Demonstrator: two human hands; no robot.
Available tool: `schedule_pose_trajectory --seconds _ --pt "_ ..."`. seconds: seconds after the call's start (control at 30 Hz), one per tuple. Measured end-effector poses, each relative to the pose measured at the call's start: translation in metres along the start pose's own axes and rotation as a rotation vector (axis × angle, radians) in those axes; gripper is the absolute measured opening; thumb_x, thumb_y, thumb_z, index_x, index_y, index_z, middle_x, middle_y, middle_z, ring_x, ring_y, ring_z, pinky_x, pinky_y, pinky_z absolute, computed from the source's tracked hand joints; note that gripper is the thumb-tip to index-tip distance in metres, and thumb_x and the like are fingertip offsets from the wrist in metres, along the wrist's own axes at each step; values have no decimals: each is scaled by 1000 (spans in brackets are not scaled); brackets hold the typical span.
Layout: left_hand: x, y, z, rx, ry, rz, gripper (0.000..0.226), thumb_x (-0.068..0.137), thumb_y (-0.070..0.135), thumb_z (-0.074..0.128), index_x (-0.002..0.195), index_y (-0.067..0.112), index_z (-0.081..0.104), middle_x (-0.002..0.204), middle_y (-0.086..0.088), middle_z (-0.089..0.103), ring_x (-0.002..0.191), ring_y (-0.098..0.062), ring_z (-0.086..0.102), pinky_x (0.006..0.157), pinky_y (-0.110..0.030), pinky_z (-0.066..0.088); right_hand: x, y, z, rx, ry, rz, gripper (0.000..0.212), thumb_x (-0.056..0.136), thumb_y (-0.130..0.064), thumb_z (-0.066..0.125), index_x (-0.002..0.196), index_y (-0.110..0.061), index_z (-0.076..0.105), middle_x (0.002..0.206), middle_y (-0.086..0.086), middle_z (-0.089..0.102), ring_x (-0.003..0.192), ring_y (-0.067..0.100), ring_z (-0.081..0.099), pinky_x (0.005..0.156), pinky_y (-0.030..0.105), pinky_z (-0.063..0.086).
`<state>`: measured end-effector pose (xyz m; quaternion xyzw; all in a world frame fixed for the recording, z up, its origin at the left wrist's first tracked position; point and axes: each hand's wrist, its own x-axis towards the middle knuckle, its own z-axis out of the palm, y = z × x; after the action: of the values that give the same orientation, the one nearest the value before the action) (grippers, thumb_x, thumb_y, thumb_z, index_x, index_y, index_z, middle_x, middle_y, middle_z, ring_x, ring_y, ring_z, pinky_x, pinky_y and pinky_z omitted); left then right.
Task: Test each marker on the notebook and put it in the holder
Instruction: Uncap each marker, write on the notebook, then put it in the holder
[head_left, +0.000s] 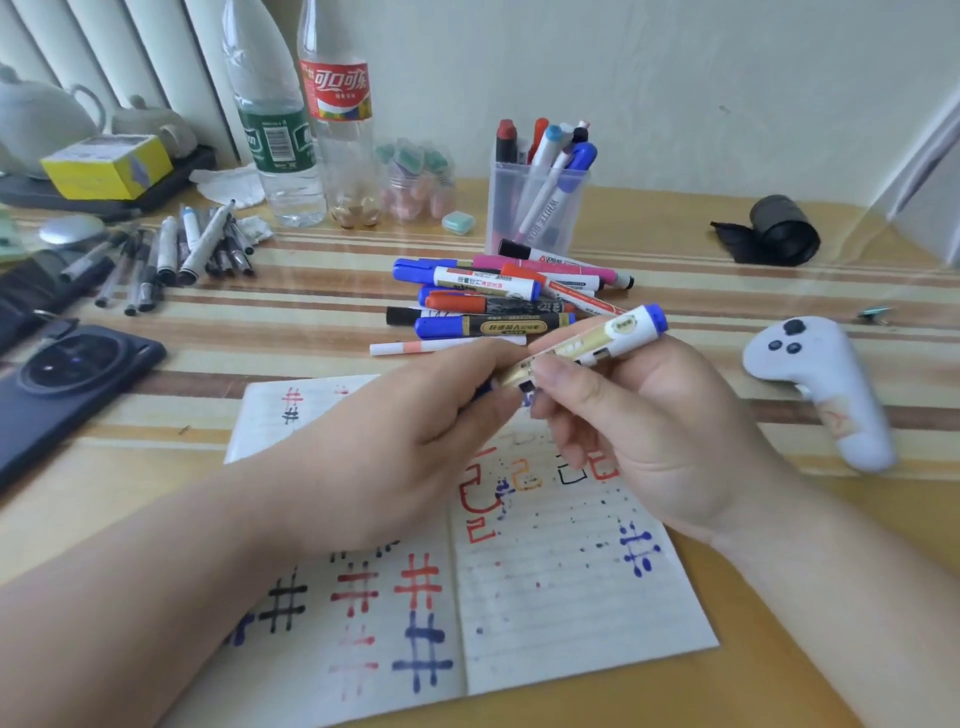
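A white marker with a blue end is held above the open notebook, tilted up to the right. My right hand grips its barrel. My left hand pinches its lower end, where the cap or tip is hidden by my fingers. The notebook pages carry red, blue and black hash marks and ink spots. A pile of markers lies behind my hands. The clear square holder stands further back with several markers upright in it.
A white game controller lies at the right and a dark phone at the left. Grey pens are scattered at the back left. Two plastic bottles, a yellow box and a black roll stand along the wall.
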<state>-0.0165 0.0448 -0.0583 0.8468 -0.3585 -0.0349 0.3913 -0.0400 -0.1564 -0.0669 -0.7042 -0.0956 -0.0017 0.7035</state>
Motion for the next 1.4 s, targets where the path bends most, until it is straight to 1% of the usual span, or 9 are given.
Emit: schedule_pose_trajectory --seconds 0.23,0.43,0.63,0.77,1.0,1.07,1.13,1.27,1.4 --pt "7 0 5 13 7 36 20 106 36 41 102 28 59 87 24 62 86 -1 59 72 -10 40 -3 -5 7 -17 15 -61 16 91 -27 64 80 -18 73 69 -3 69 61 16 57 49 28 47" --pt "8 -4 6 -47 0 -6 29 106 49 40 112 29 60 89 -3 70 77 -26 62 74 -49 51 -2 -5 10 6 23 -57 18 90 -29 64 79 -20 75 71 6 66 61 20 57 50 32 46" --pt "9 1 5 -71 21 4 28 105 48 43 110 29 63 76 -3 68 56 -16 47 56 -31 43 -2 -6 11 33 31 -70 19 90 -27 64 76 -19 74 70 5 66 60 18 57 49 29 45" --pt "9 3 6 -86 74 4 19 101 43 50 106 33 65 52 7 39 44 -10 34 47 -14 27 -2 -6 10 43 32 -65 21 90 -27 63 74 -20 75 70 9 64 60 20 56 50 30 45" --pt "6 1 0 -104 76 -18 44 90 60 63 126 35 58 59 8 50 51 -5 45 54 -15 37 -3 -9 10 94 32 -104 21 91 -26 61 74 -22 73 64 5 62 57 21 54 48 30 43" --pt "2 0 0 -178 10 -61 61 80 71 63 131 42 46 71 -8 53 59 -14 50 57 -25 44 -2 -10 5 126 150 -81 25 90 -27 63 67 -19 65 58 8 53 49 22 46 43 28 37" --pt "-1 -3 -1 -227 -9 -83 62 78 73 58 132 46 41 76 -6 54 64 -14 50 63 -27 44 2 -13 -4 186 323 -68 33 90 -24 60 59 -17 51 50 7 38 42 18 29 41 23 25" --pt "-3 -11 -2 -404 28 -124 33 92 44 44 123 34 52 75 6 51 70 -13 44 69 -25 38 8 -17 -20 327 555 -56 42 91 -11 53 53 -19 37 48 3 28 40 15 16 41 19 17" --pt "2 -12 -2 -380 88 -182 30 87 22 36 106 29 58 77 8 61 70 -14 44 70 -32 37 6 -12 -18 256 416 23 42 91 -6 59 56 -13 37 50 10 27 38 14 17 43 16 18"
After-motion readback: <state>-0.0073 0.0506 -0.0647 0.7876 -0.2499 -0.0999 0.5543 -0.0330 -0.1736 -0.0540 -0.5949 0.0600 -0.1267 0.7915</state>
